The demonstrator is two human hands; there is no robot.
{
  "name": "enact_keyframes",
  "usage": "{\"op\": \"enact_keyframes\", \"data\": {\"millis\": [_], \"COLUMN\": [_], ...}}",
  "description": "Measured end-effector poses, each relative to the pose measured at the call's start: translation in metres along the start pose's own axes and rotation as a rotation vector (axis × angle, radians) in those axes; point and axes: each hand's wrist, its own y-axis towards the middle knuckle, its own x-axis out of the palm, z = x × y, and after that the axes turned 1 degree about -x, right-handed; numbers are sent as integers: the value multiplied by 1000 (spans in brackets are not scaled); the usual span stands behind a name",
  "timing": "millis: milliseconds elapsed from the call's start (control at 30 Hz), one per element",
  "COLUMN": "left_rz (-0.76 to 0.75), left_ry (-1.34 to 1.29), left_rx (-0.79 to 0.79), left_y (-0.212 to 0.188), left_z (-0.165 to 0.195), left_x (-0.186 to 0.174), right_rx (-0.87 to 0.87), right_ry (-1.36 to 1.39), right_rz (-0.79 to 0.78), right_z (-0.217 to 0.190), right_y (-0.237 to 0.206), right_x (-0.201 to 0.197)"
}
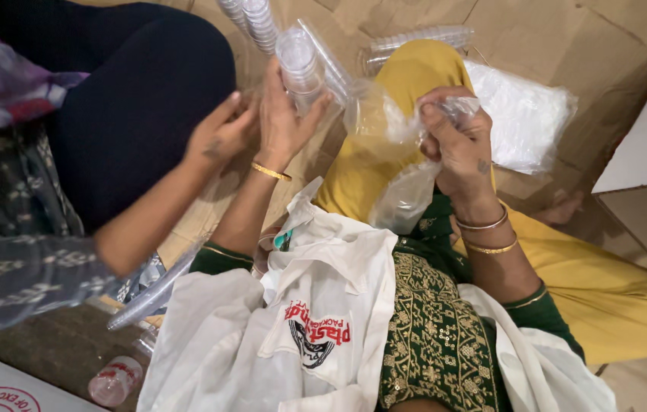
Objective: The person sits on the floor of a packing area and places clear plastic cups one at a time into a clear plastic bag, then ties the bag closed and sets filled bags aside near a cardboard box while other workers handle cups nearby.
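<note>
Cup stack: clear plastic cups (298, 65) nested in a column, held in the person's left hand (281, 122), rising past its fingertips and tilted toward the right hand.
Co-worker's hand: another person's hand (220, 133) comes in from the left and lies right against the back of the left hand, fingers loosely curled; I cannot tell whether it holds anything.
Left hand: closed around the lower part of the stack, thumb on the near side, a gold bangle (271, 172) on the wrist below it.
Bag: a thin clear plastic bag (384, 130) hangs between the two hands, its mouth toward the stack, its tail drooping below the right hand.
Right hand: the right hand (461, 145) is pinched shut on a bunched edge of the bag, bangles on the wrist beneath.
Beyond the hands: further sleeves of cups (415, 38) lie on the cardboard floor (552, 30); a flat pack of clear plastic (525, 114) sits just right of the right hand.
Risk: the stack leans, so a loosened grip could let the top cups slide off; the crowding hand could nudge it, and the film looks flimsy enough to tear if pulled hard.
</note>
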Motion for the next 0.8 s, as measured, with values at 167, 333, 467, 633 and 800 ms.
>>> {"op": "enact_keyframes", "data": {"millis": [167, 333, 467, 633, 800], "left_rz": [256, 234, -44, -178, -585], "left_ry": [-214, 44, -133, -628, -1160], "left_rx": [190, 403, 241, 58, -416], "left_y": [-5, -6, -3, -8, 5], "left_z": [54, 132, 161, 155, 138], "left_x": [-17, -33, -26, -18, -53], "right_rx": [-58, -106, -151, -199, 216], "right_ry": [-82, -97, -72, -133, 416], "right_rz": [-28, -180, -298, -322, -333], "right_z": [-7, -12, -7, -1, -21], "right_y": [1, -2, 0, -2, 14], "right_x": [8, 20, 30, 28, 18]}}
